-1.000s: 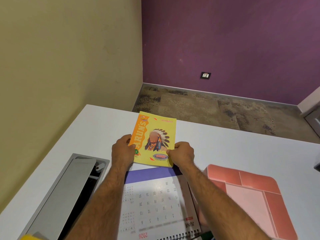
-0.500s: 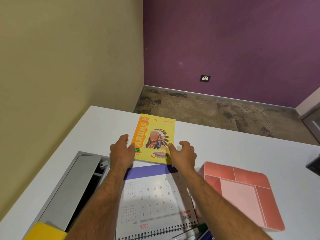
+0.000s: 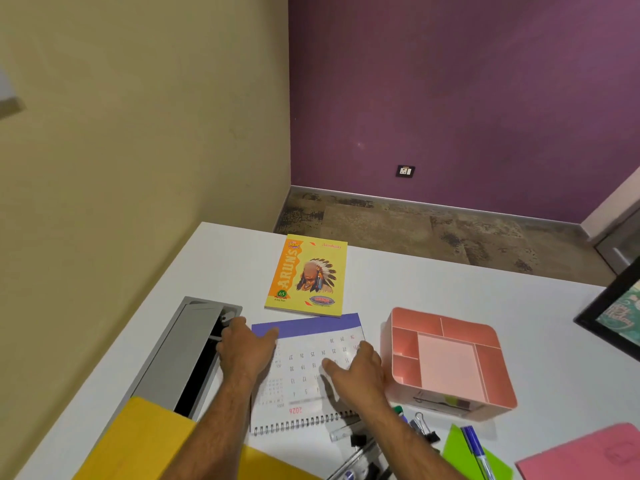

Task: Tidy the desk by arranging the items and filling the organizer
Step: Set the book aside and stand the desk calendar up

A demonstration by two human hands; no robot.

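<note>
Head view, desk inventory.

Item: spiral-bound calendar (image 3: 311,372), lying flat on the white desk (image 3: 433,289), its wire binding toward me, its purple band at the far edge, just short of the yellow notebook (image 3: 306,275). I judge it light and thin, card-stiff but bendable, and likely to slide on the smooth top. Best hold: the two side edges, or the bound edge, where it should be stiffest.

Left hand (image 3: 244,351): my fingers lie fairly straight and spread, over the calendar's left far corner, thumb toward the purple band. Nothing gripped. Whether they press the page or hover just above it, I cannot tell.

Right hand (image 3: 356,370): my fingers are extended and loosely spread over the date grid near the right edge, holding nothing. Contact is likely but blurred.

Item: pink organizer (image 3: 446,362), just right of the calendar, compartments mostly bare. I judge it rigid plastic and light.

Item: pens, binder clips and coloured sheets, loose by the near edge, awaiting the organizer.
</note>
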